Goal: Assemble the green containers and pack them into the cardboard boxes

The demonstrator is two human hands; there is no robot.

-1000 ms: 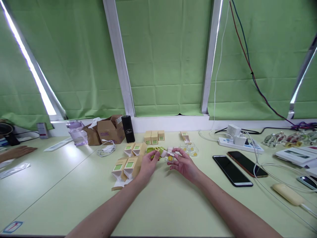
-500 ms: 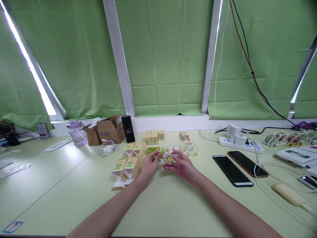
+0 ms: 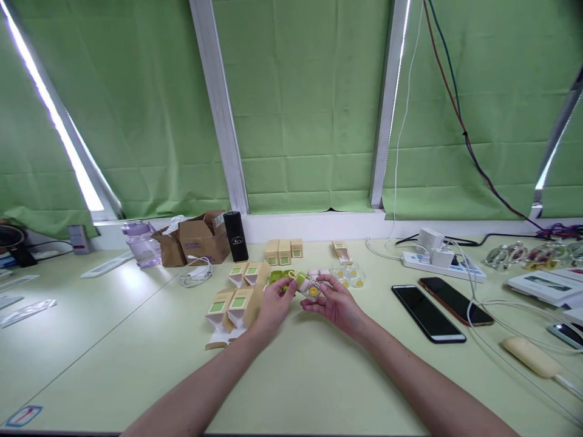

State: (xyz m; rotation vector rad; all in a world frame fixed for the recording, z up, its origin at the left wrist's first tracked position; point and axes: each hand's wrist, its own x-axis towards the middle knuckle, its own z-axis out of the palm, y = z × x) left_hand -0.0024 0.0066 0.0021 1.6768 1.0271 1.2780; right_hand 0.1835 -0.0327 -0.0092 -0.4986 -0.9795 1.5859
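Note:
Between my two hands is a small clear bottle [image 3: 312, 290] with a green top, a yellow loop and a round yellow mark, tilted above the table. My left hand [image 3: 276, 302] pinches it at the loop and green top. The fingers of my right hand [image 3: 336, 305] close around its clear end. Beside my left hand stand several tan cartons [image 3: 245, 301] with green labels and open flaps. Partly hidden behind the left fingers are green pieces [image 3: 277, 275]. Past my right hand sit several clear pieces [image 3: 354, 276] with yellow marks, and pale pink-white pieces [image 3: 317, 272].
Small tan boxes [image 3: 284, 251] stand farther back. Two phones [image 3: 428, 313] and a power strip [image 3: 473, 272] with white cables lie at the right. A black cylinder [image 3: 235, 237], cardboard box [image 3: 200, 238] and purple bottle [image 3: 141, 244] stand at the left back.
The small bottle has turned and shifted very slightly in my fingers. Both hands keep their hold, and everything else stays in place.

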